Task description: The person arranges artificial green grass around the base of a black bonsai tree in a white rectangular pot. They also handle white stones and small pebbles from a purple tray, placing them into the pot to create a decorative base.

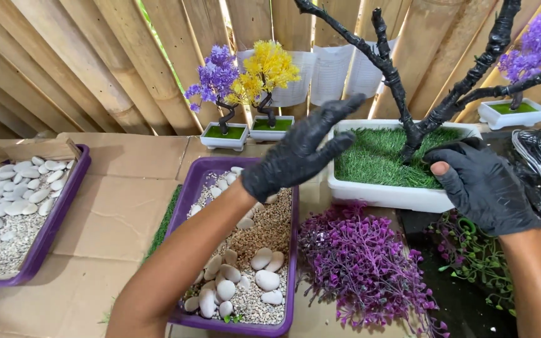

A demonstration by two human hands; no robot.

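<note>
1. Head view: left hand point(295, 153) in a black glove, fingers spread apart and holding nothing, hovers over the far end of the middle purple tray point(183, 206) of gravel and white stones point(264, 269).
2. Right hand point(480, 184), also black-gloved, fingers curled together; rests at the right side of the white planter point(383, 195). I cannot tell whether it grips anything.
3. Planter holds green artificial grass point(377, 156) and a bare black tree trunk point(402, 106), upright, branching.
4. Pile of purple artificial foliage point(364, 263) lies on cardboard just in front of the planter.
5. Second purple tray point(64, 206) sits far left; two small bonsai models, purple point(217, 78) and yellow point(270, 69), stand against the bamboo fence.
</note>
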